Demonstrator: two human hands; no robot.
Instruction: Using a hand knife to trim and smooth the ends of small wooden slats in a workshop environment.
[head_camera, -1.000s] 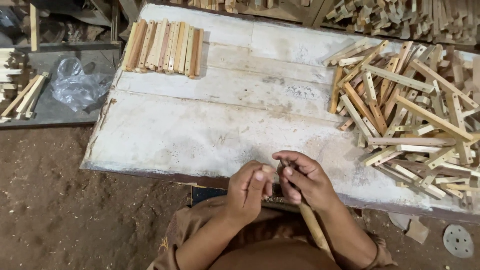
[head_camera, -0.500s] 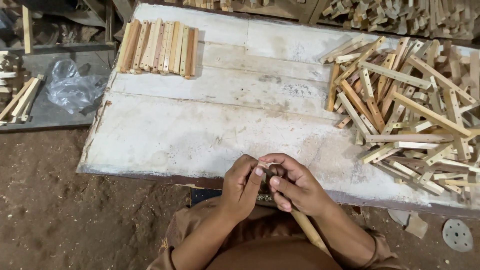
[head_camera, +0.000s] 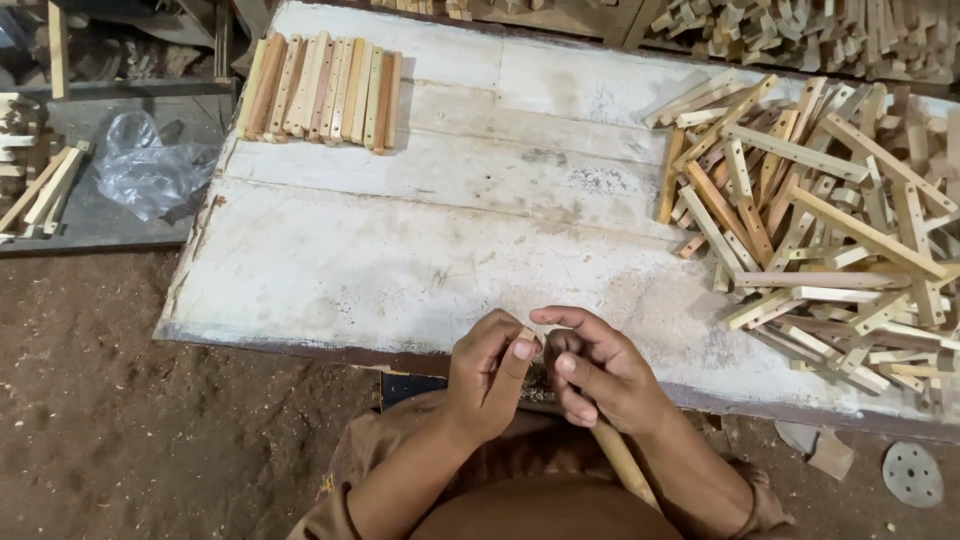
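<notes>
from my remote seat i judge the main risk to be the small wooden piece slipping from the pinch and dropping to the dirt floor, since the hands meet just off the near edge of the surface. the left hand is curled, fingertips pinched on that piece. the right hand is closed around a wooden stick that runs down toward the lap; a slack grip could let it slide. the loose heap of slats lies on the surface right of the hands, the neat row of slats at its far left corner.
</notes>
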